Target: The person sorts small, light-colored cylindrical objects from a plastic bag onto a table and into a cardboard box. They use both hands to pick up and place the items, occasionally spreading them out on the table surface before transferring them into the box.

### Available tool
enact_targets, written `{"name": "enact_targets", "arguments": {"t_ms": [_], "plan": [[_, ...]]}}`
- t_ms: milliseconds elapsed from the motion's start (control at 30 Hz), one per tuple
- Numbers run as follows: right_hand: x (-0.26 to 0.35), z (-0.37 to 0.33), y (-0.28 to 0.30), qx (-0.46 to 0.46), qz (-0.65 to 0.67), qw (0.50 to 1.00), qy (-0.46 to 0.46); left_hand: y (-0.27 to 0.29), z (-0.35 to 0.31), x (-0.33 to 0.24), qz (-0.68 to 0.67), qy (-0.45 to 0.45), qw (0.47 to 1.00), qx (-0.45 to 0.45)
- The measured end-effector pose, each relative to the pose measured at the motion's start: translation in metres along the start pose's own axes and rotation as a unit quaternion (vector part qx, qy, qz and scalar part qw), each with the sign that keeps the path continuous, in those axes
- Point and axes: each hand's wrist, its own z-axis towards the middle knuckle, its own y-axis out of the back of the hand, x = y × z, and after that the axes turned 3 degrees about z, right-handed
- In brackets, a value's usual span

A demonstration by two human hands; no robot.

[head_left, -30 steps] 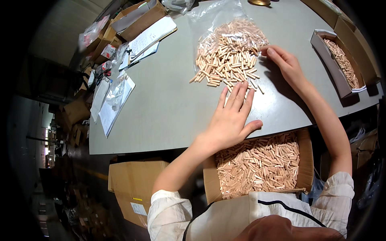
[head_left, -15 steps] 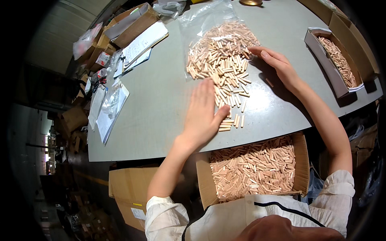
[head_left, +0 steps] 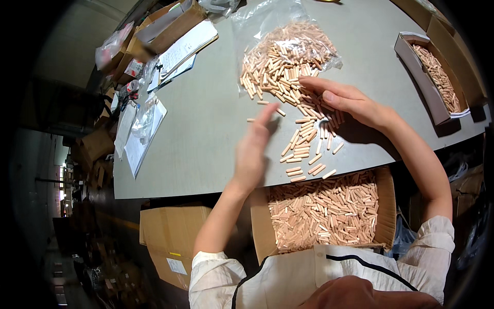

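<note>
Short wooden dowel pins (head_left: pixel 303 135) lie loose in a strip on the grey table (head_left: pixel 195 129), from the mouth of a clear plastic bag (head_left: pixel 249 26) down to the table's near edge. More pins fill the bag. My right hand (head_left: pixel 355 103) rests against the right side of the strip, fingers stretched out and slightly curved, grasping none. Left of the strip, my left hand (head_left: pixel 251 152) is edge-on and blurred, its fingers extended and holding nothing visible. Below the near edge, an open cardboard box (head_left: pixel 261 226) in front of me is full of dowel pins.
A narrow box (head_left: pixel 419 77) of dowel pins stands at the right edge. Clipboards with papers (head_left: pixel 188 46) and a small clear bag (head_left: pixel 145 117) lie at the left, by cardboard boxes (head_left: pixel 177 26). A closed carton (head_left: pixel 172 226) sits below the table on the left.
My right hand has moved left and nearer, into the pins. My left hand has turned edge-on and come away from the strip. More pins lie spread toward the near edge.
</note>
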Motion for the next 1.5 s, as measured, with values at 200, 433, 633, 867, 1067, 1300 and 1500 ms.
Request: {"name": "enact_targets", "arguments": {"t_ms": [200,433,633,867,1067,1300,1500], "plan": [[-0.002,0.005,0.0,-0.06,0.166,0.984,0.032,0.017,0.002,0.022,0.034,0.046,0.988,-0.144],[-0.016,0.01,0.036,-0.209,0.109,0.972,0.017,0.009,0.009,0.025,0.294,-0.015,0.956,-0.016],[-0.031,0.018,0.039,-0.208,0.053,0.976,0.021,-0.017,0.023,0.026,0.441,-0.102,0.892,0.019],[-0.003,0.003,0.006,-0.075,-0.263,0.939,0.207,-0.014,0.023,0.027,0.189,-0.037,0.978,-0.082],[0.011,0.0,-0.021,0.044,-0.35,0.887,0.298,-0.009,0.021,0.02,-0.019,0.004,0.989,-0.147],[0.01,-0.001,-0.025,0.057,-0.419,0.855,0.299,-0.008,0.02,0.017,-0.027,-0.01,0.986,-0.165],[0.011,-0.004,-0.042,0.023,-0.516,0.795,0.317,-0.004,0.019,0.015,0.0,0.01,0.983,-0.184]]}}
